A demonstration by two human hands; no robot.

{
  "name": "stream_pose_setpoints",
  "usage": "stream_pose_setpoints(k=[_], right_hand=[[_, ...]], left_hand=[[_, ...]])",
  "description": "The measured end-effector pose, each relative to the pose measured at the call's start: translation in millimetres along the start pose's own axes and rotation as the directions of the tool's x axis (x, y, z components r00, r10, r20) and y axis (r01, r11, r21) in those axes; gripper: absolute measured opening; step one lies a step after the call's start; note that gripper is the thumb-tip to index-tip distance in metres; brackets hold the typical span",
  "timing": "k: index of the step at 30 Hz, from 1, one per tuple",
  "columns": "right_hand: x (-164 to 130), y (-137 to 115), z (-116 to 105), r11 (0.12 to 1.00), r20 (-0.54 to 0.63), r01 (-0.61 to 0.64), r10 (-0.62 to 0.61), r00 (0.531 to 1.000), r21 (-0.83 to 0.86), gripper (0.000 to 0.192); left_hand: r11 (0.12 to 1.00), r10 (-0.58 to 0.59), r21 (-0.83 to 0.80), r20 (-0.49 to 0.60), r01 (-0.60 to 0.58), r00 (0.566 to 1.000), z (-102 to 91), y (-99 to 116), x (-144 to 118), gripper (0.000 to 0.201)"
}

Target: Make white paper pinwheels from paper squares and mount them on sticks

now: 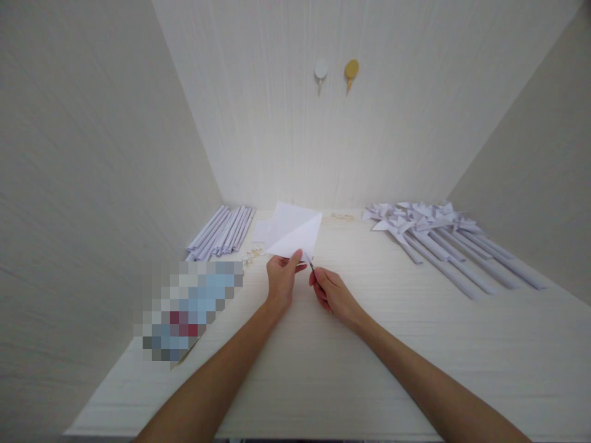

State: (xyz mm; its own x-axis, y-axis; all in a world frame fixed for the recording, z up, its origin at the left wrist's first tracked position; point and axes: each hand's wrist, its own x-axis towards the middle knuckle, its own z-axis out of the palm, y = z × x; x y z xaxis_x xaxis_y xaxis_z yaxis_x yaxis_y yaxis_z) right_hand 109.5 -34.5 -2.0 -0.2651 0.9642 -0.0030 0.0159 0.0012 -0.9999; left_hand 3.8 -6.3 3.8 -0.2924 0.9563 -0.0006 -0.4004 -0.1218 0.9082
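Observation:
My left hand pinches the near corner of a white paper square, which is tilted up above the table and shows a diagonal crease. In my right hand is a pair of scissors, mostly hidden by the fingers. The blades meet the paper's lower right corner, close to my left fingertips. Behind the held square, another white sheet lies on the table.
Rolled paper sticks lie stacked at the back left. Several paper pinwheels on rolled sticks lie at the right. A pixelated item sits at the left. Small pale pieces are near the sheets. Two hooks, white and yellow, are on the back wall.

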Motion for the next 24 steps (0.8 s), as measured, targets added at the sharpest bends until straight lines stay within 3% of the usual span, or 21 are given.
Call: stream_pose_setpoints(k=[24], right_hand=[[3.2,3.9,-0.5,0.998,-0.023,0.022,-0.024,0.999,-0.063,0.035]], left_hand=[[0.999,-0.034,-0.034,0.005,0.034,0.999,1.3,1.1,-0.7,0.025]])
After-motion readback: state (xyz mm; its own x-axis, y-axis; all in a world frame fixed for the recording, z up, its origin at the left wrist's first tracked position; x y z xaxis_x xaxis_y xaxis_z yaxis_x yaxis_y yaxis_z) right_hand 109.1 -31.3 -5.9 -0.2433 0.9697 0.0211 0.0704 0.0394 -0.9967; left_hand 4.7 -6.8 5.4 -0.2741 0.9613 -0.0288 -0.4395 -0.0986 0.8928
